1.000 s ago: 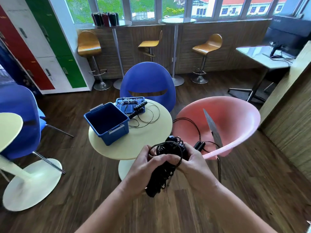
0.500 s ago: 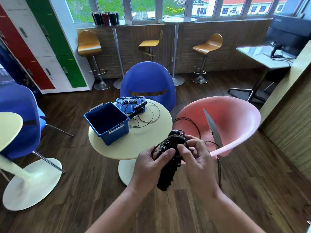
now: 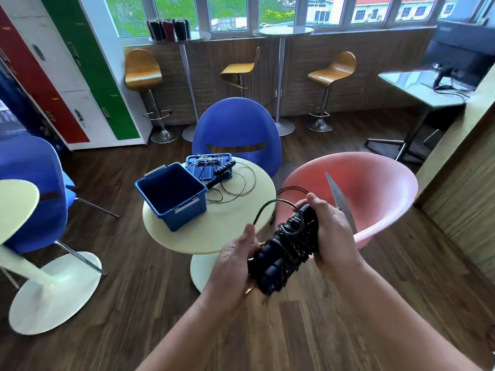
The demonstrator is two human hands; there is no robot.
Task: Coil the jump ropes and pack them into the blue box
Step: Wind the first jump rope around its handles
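Observation:
Both hands hold one black jump rope (image 3: 286, 247) in front of me, its thin cord wound around the paired handles. My left hand (image 3: 233, 261) grips the lower end of the handles. My right hand (image 3: 329, 236) grips the upper end, with a loose loop of cord arching above it. The open blue box (image 3: 171, 210) stands on the round cream table (image 3: 230, 231), nothing visible inside it. A second black jump rope (image 3: 222, 172) lies uncoiled behind the box, partly over the blue lid (image 3: 198, 162).
A pink chair (image 3: 375, 188) stands right of the table and a blue chair (image 3: 235, 124) behind it. Another blue chair (image 3: 29, 183) and a cream table (image 3: 16, 202) are at the left. Bar stools, lockers and a desk line the room's edges.
The wrapped handles have tilted from hanging down to slanting up to the right. My right hand has shifted from pinching the coil to gripping the upper end, and a cord loop now arches above.

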